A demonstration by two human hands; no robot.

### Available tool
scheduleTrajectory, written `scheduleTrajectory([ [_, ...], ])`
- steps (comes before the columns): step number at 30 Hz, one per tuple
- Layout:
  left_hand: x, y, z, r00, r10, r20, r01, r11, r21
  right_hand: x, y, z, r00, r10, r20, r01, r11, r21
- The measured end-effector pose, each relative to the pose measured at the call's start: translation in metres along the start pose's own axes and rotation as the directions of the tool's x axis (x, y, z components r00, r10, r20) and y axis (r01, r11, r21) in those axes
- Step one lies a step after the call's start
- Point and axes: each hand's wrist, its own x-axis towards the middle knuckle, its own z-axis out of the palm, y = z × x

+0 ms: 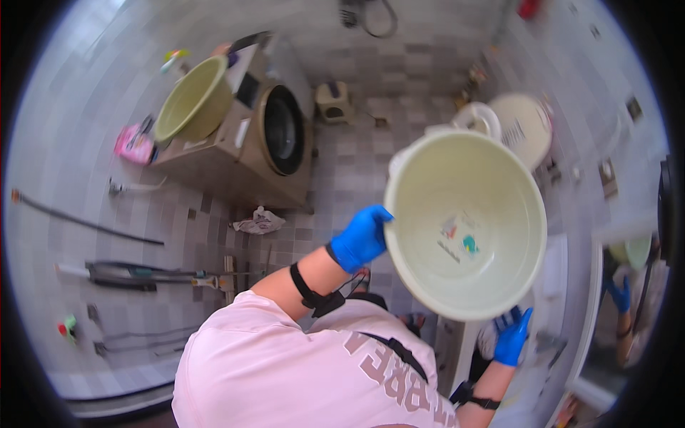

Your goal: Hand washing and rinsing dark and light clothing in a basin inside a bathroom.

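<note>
A large pale green plastic basin [421, 278] is held up at the right of the middle, tilted so its inside faces me. Small coloured pictures mark its bottom. My left hand [360, 239], in a blue rubber glove, grips the basin's left rim, with some fingers hidden behind it. Just below the lower right rim is my right hand [511, 339], also blue-gloved. Its thumb stands apart from the fingers; whether the fingertips touch the basin I cannot tell.
A front-loading washing machine [246, 146] stands at the left with another green basin [193, 100] on top. A small stool [333, 101] sits by the far wall. Behind the held basin is a round pale lid [524, 128]. A mirror [621, 321] hangs at the right.
</note>
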Motion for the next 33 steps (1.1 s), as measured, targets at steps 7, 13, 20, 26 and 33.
scheduleTrajectory([
  [7,-0.042,0.043,-0.036,0.99,0.115,-0.079,-0.111,0.993,0.045,-0.045,0.004,0.206,0.885,-0.174,0.432,0.041,0.953,0.3],
  [13,-0.085,0.118,-0.128,0.986,0.145,0.081,-0.148,0.988,0.043,0.005,0.025,0.296,0.937,-0.023,0.35,0.043,0.998,-0.051],
  [20,-0.168,0.363,-0.243,0.727,0.687,0.026,-0.663,0.711,-0.235,-0.012,0.039,0.379,0.902,-0.022,0.431,0.074,0.992,-0.104],
  [26,-0.222,0.486,-0.181,0.347,0.838,-0.422,-0.865,0.46,0.201,-0.018,0.039,0.415,0.868,-0.107,0.485,0.167,0.982,-0.083],
  [33,-0.216,0.49,-0.173,0.157,0.914,-0.374,-0.923,0.27,0.273,-0.043,0.038,0.471,0.872,-0.132,0.472,0.217,0.968,-0.13],
])
